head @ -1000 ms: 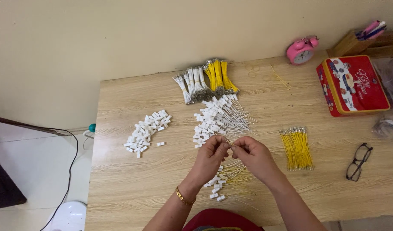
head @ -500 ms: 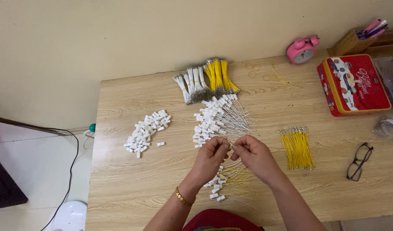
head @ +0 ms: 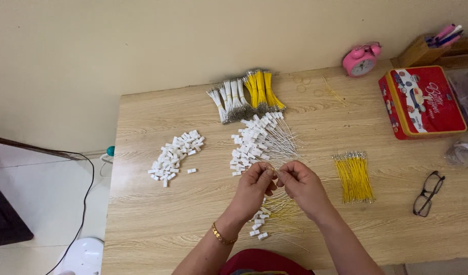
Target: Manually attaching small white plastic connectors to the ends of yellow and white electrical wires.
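Over the wooden table (head: 157,229), left hand (head: 254,186) and right hand (head: 303,186) pinch one thin wire (head: 275,172) together, white plugs (head: 175,157) at ten o'clock.

Matt wood-grain desk (head: 157,214) strewn with plastic and wire

White plastic connectors (head: 174,157) look smooth and dull; the yellow wires (head: 354,176) have glossy insulation and bare metal tips; at the right edge a red tin box (head: 422,101) shines, beside a glossy pink plastic clock (head: 361,60)

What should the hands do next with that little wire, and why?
Probably push the thin wire into the small white piece. Both the left hand and right hand pinch it together, and finished ones lie just below them.
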